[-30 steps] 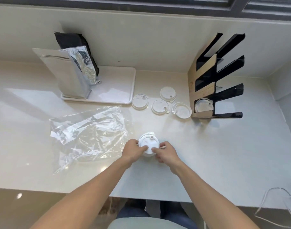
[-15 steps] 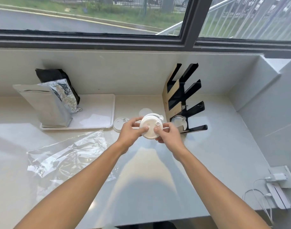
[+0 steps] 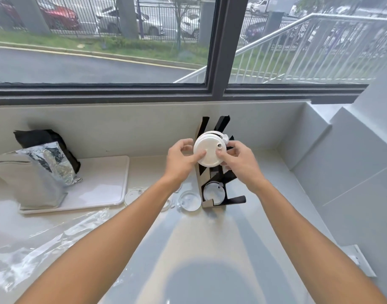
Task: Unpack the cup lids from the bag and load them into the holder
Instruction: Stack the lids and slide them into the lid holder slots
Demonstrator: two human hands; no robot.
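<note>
pale counter (image 3: 210, 249) beneath a wide window (image 3: 100, 40)
dark window frame (image 3: 217, 62) splits two panes; outside, daylight on a road, grass, a metal fence, parked cars and a white stair railing; grey wall (image 3: 352, 161) at right

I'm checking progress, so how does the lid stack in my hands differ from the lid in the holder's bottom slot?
The lid stack is held up between the left hand and right hand, in front of the holder's upper slots; the slot lid is already loaded. The stack is several lids; the slot shows one. Both are white and round.
</note>
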